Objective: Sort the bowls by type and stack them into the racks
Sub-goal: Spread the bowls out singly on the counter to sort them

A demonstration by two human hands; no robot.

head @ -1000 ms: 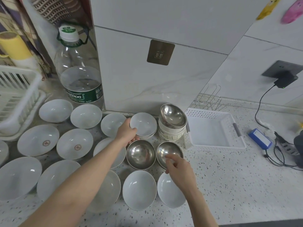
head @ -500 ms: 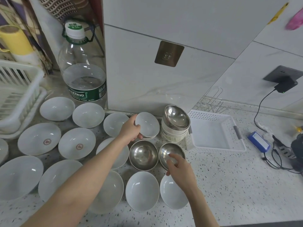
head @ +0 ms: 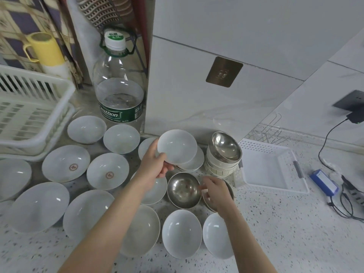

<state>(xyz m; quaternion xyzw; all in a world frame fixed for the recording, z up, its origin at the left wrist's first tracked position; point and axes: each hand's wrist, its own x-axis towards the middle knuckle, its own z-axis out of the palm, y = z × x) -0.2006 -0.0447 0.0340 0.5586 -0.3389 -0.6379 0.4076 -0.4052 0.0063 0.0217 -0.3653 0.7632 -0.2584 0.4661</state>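
Left hand clamped on rim of small white bowl, held tilted above short stack of white bowls. Right hand lies over steel bowl, fingers on rim; grip likely closed, bowl mostly hidden. Second steel bowl between hands, empty. Beyond right hand: ribbed cream bowls stack with tilted steel bowl on top. White basket right of stack, empty. Slatted rack far left of left hand. Water bottle beyond left hand, label reads "estbon", "4.5L"; low water.
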